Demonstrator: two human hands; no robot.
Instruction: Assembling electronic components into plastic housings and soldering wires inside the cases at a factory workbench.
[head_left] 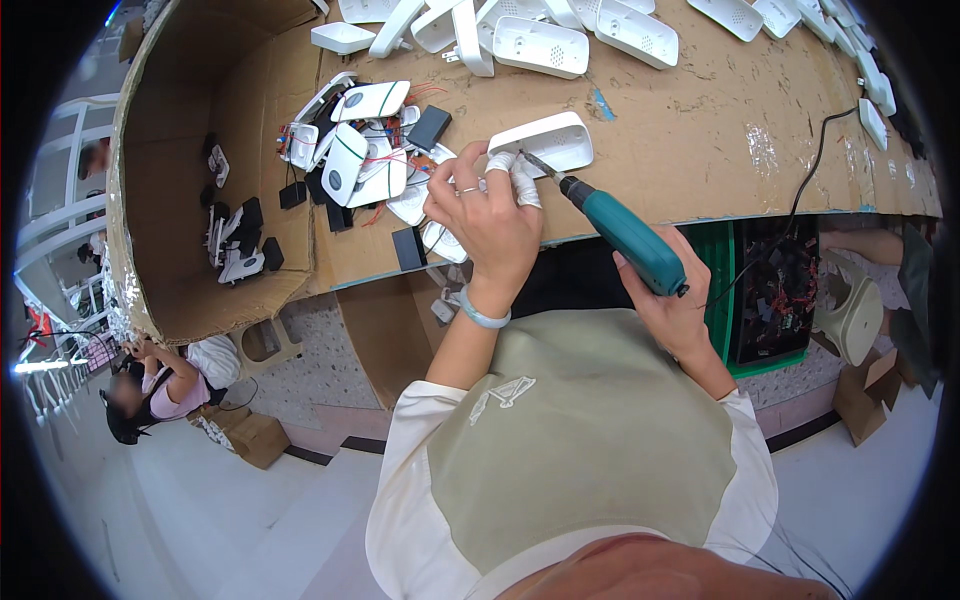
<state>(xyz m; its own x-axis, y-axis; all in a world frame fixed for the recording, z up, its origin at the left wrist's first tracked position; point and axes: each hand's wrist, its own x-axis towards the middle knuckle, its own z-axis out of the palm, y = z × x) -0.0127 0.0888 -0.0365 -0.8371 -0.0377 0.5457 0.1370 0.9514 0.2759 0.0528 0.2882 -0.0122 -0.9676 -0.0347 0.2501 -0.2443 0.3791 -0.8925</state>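
My right hand (668, 295) is closed round a teal electric screwdriver (632, 240), its cord trailing off to the right. The tool's bit points up and left into a white plastic housing (565, 140), an open oblong shell on the cardboard-covered bench. My left hand (488, 215), with white tape on some fingers, grips the near left end of that housing close to the bit. Whether a screw sits under the bit is hidden by the fingers. Left of my left hand lies a pile of white covers (370, 165) with red wires and black boxes.
More white housings (540, 45) lie along the far side of the bench (700, 130). A large cardboard box (215, 130) stands at the left. Below the bench's right edge is a green crate (722, 270) with dark parts. Another person (160, 385) sits at lower left.
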